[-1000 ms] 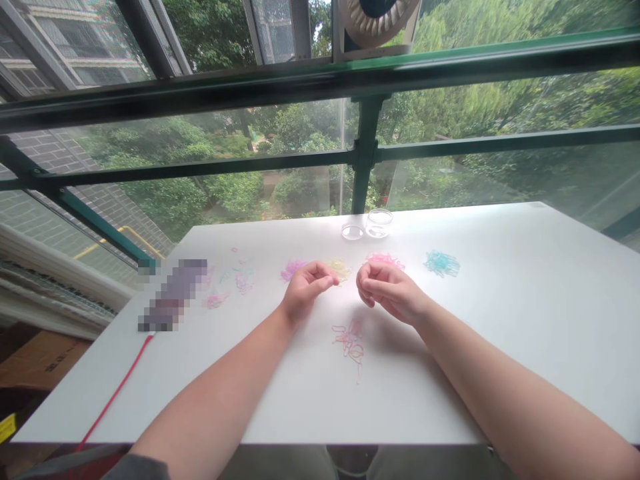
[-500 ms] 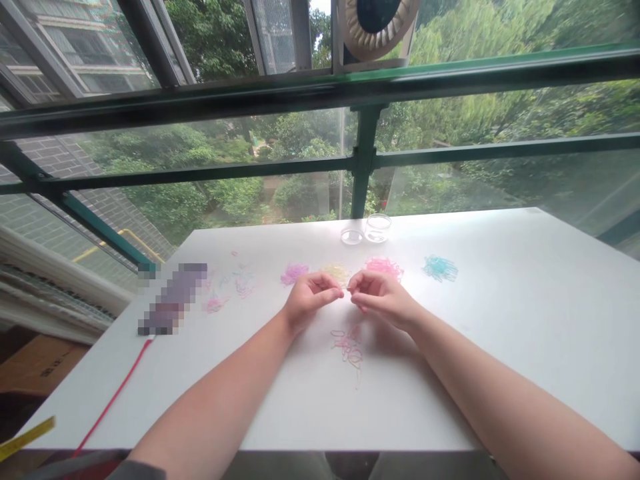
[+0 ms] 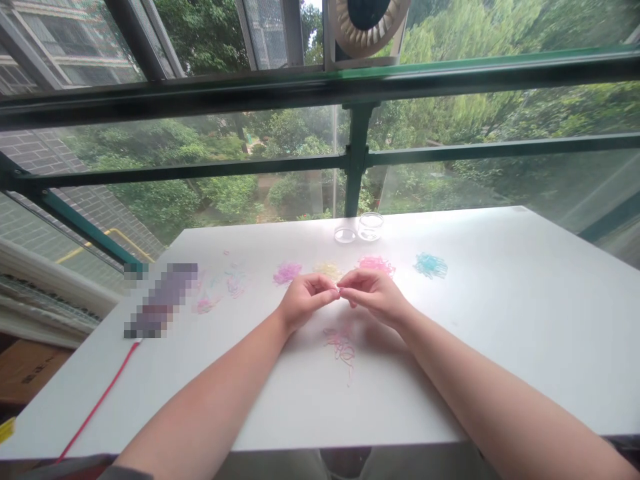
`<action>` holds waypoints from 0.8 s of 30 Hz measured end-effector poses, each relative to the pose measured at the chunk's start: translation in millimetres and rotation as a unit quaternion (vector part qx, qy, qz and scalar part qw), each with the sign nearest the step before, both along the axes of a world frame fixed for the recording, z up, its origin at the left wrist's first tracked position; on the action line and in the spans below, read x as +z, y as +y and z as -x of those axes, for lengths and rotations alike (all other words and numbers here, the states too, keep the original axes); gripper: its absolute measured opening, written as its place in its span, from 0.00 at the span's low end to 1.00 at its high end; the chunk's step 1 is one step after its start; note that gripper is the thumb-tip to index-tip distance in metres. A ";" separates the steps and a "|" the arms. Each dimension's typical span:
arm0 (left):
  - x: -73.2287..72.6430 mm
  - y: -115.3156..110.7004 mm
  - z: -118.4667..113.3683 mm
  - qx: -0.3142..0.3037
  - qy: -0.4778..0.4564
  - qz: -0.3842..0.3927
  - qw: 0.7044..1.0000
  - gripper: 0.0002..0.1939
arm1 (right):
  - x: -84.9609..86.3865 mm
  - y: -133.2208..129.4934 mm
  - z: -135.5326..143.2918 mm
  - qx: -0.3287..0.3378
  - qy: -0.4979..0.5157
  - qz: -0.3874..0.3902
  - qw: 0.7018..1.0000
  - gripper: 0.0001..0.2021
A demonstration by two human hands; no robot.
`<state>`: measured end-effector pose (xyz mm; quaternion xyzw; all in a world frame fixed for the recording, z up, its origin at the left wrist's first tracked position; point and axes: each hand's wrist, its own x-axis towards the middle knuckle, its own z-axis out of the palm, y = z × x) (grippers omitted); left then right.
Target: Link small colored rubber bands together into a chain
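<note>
Over the middle of the table, my left hand (image 3: 307,300) and my right hand (image 3: 373,293) meet fingertip to fingertip. Thumb and forefinger are pinched on each, and what they hold is too small to make out. Below them on the white tabletop lies a loose chain-like tangle of pink rubber bands (image 3: 343,347). Behind the hands are piles of small bands: purple (image 3: 287,273), yellow (image 3: 327,270), partly hidden by my fingers, and bright pink (image 3: 376,265). A teal pile (image 3: 431,265) sits farther right.
Two clear round containers, a shallow one (image 3: 345,235) and a taller one (image 3: 371,227), stand at the table's back edge. Scattered mixed bands (image 3: 233,287) lie at left, beside a pixelated dark object (image 3: 163,300) with a red cord (image 3: 100,400). Windows and a green railing (image 3: 355,160) rise behind.
My right hand has closed in on the left, so the small gap between their fingertips is gone. The whole view has shifted slightly; the band piles look the same.
</note>
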<state>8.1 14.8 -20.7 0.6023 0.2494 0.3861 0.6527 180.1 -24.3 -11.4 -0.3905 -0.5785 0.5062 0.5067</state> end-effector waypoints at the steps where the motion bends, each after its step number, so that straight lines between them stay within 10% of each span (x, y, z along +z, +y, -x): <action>1: -1.3 0.8 -0.2 0.005 0.003 -0.001 1.000 0.08 | -0.3 0.1 0.0 0.000 0.002 -0.001 1.000 0.11; 14: -6.4 3.1 1.5 0.031 0.082 -0.041 0.995 0.10 | 9.4 8.4 -22.0 -0.120 -0.108 -0.053 0.985 0.07; 20: -5.0 2.3 0.4 0.031 0.086 -0.037 0.995 0.09 | 1.3 22.9 -79.6 -0.366 -0.337 -0.065 0.865 0.05; 24: -5.8 2.0 -1.0 0.030 0.095 -0.040 0.994 0.10 | -5.9 28.4 -86.4 -0.357 -0.362 -0.057 0.859 0.05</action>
